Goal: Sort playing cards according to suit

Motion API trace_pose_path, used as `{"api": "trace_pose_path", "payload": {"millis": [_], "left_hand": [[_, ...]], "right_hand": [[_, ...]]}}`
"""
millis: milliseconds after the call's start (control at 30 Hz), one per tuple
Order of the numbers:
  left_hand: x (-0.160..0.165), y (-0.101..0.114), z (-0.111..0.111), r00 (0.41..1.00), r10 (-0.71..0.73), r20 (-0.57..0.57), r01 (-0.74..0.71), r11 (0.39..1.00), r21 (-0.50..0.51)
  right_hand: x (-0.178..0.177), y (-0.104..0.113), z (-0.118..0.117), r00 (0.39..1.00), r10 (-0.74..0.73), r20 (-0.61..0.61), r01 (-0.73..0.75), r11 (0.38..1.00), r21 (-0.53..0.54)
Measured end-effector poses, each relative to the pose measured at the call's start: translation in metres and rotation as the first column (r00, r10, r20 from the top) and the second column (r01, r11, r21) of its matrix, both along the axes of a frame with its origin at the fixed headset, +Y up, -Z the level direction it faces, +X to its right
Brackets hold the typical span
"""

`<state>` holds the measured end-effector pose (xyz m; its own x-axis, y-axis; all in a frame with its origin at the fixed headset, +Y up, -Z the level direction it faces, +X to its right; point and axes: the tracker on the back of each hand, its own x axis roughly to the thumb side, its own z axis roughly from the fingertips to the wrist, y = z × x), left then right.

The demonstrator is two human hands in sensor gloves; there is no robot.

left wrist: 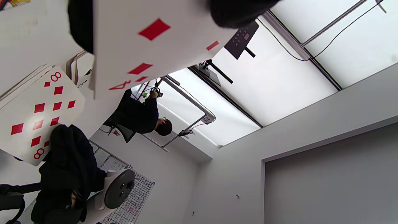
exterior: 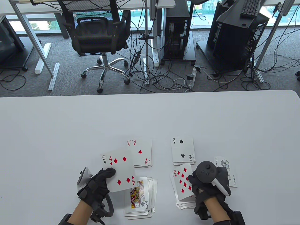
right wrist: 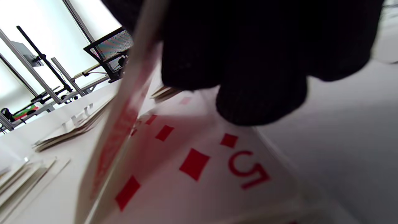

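The left hand (exterior: 98,185), in a black sensor glove, is holding a white four of diamonds card (exterior: 119,170) face up, its thumb pressing on the card's near left edge; a six of clubs (exterior: 104,159) is peeking out from under that card's far left corner (whether the hand grips it too, I cannot tell). The held card is hovering above a near-centre stack of face-up cards topped by a queen of clubs (exterior: 138,196). Just beyond it, a short pile with the ace of hearts (exterior: 141,153) on top is lying on the white surface (exterior: 58,131).

The right hand (exterior: 206,185), also gloved in black, is pinching the right edge of a white eight of diamonds card (exterior: 182,184) and tilting it up off the diamond pile (exterior: 185,205) beneath; the right wrist view is showing a five of diamonds (right wrist: 199,165) lying flat under the lifted card. Far of this pile, a small stack headed by the two of spades (exterior: 182,150) is sitting flat. A joker card (exterior: 226,170) is lying to the right, partly hidden behind the right hand's tracker.
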<state>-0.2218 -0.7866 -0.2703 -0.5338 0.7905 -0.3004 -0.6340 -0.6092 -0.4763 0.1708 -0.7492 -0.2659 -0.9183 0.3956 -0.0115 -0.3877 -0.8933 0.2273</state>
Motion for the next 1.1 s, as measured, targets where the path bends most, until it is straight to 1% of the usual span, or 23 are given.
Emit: {"api": "trace_pose_path", "payload": {"millis": [67, 133, 200, 300, 367, 400, 467, 567, 600, 667, 733, 800, 867, 933, 1000, 1100], "left_hand": [[0.0, 0.0, 0.0, 1.0, 0.0, 0.0, 0.0, 1.0, -0.002], [0.0, 0.0, 0.0, 1.0, 0.0, 0.001, 0.0, 1.0, -0.003], [0.0, 0.0, 0.001, 1.0, 0.0, 0.001, 0.0, 1.0, -0.004], [0.0, 0.0, 0.001, 1.0, -0.002, 0.0, 0.002, 1.0, -0.006], [0.0, 0.0, 0.001, 1.0, -0.003, 0.003, 0.003, 1.0, -0.007], [0.0, 0.0, 0.001, 1.0, -0.003, 0.004, 0.003, 1.0, -0.007], [0.0, 0.0, 0.001, 1.0, -0.002, 0.005, 0.003, 1.0, -0.006], [0.0, 0.0, 0.001, 1.0, -0.003, 0.007, 0.003, 1.0, -0.002], [0.0, 0.0, 0.001, 1.0, -0.003, 0.009, 0.003, 1.0, -0.002], [0.0, -0.001, 0.001, 1.0, -0.003, 0.013, 0.003, 1.0, -0.003], [0.001, -0.001, 0.001, 1.0, -0.007, 0.017, 0.007, 1.0, -0.004], [0.001, -0.001, 0.001, 1.0, -0.009, 0.02, 0.009, 1.0, -0.005], [0.001, -0.001, 0.002, 1.0, -0.008, 0.022, 0.008, 1.0, -0.004], [0.002, -0.001, 0.002, 1.0, -0.011, 0.024, 0.011, 1.0, 0.0], [0.003, -0.001, 0.002, 1.0, -0.012, 0.029, 0.012, 1.0, 0.004], [0.003, -0.001, 0.002, 0.999, -0.014, 0.032, 0.014, 1.0, 0.005]], "right_hand": [[-0.003, -0.006, 0.002, 0.991, 0.128, -0.028, -0.128, 0.992, 0.002], [-0.006, -0.011, 0.003, 0.975, 0.213, -0.058, -0.214, 0.977, 0.001], [-0.01, -0.016, 0.005, 0.957, 0.277, -0.083, -0.279, 0.96, -0.002], [-0.016, -0.018, 0.006, 0.926, 0.363, -0.109, -0.362, 0.932, 0.028], [-0.02, -0.02, 0.006, 0.892, 0.433, -0.132, -0.436, 0.9, 0.007], [-0.022, -0.019, 0.007, 0.882, 0.449, -0.141, -0.452, 0.892, 0.012], [-0.024, -0.019, 0.006, 0.883, 0.448, -0.143, -0.45, 0.893, 0.015], [-0.025, -0.013, 0.004, 0.895, 0.428, -0.126, -0.434, 0.901, -0.021], [-0.027, -0.009, 0.004, 0.902, 0.415, -0.118, -0.419, 0.908, -0.007], [-0.035, 0.002, 0.005, 0.918, 0.378, -0.117, -0.373, 0.926, 0.058], [-0.047, 0.014, 0.005, 0.94, 0.315, -0.132, -0.298, 0.945, 0.134], [-0.062, 0.025, 0.006, 0.963, 0.212, -0.166, -0.177, 0.964, 0.199], [-0.076, 0.033, 0.006, 0.972, 0.109, -0.21, -0.053, 0.965, 0.256], [-0.094, 0.04, 0.007, 0.962, -0.016, -0.273, 0.105, 0.944, 0.311], [-0.112, 0.043, 0.008, 0.941, -0.119, -0.316, 0.23, 0.911, 0.342], [-0.133, 0.043, 0.009, 0.904, -0.224, -0.364, 0.344, 0.887, 0.308]]}}
